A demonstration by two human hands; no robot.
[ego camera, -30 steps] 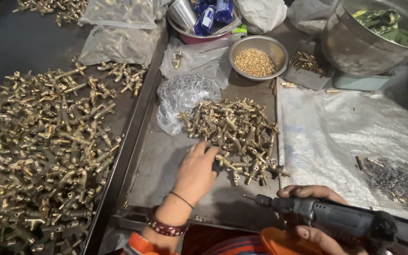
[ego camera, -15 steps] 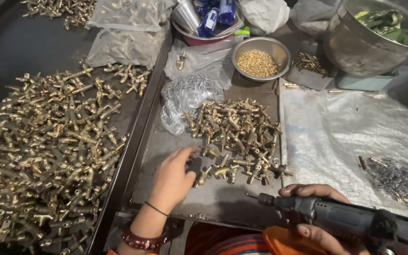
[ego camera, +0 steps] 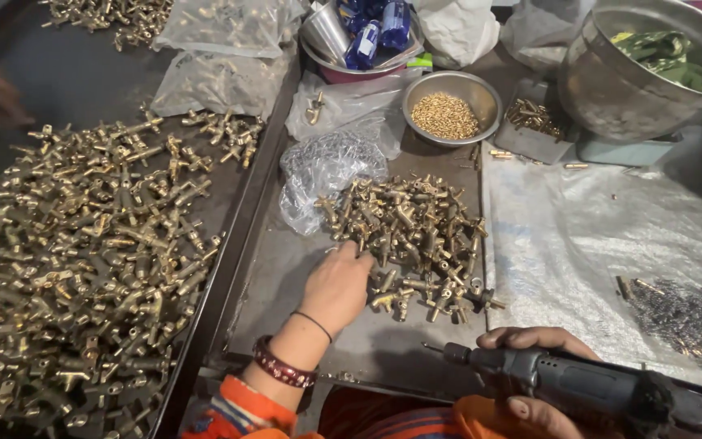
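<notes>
With your left hand cupped, fingers on the near edge of the brass fitting pile, draw out one fitting while your right hand grips the power screwdriver.

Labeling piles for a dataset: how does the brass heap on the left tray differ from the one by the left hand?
The left tray heap is far larger and spreads over most of its tray; the middle heap is small and compact. The left hand touches the middle heap only; the right hand holds a power tool. Both are brass-coloured fittings lying jumbled.
</notes>
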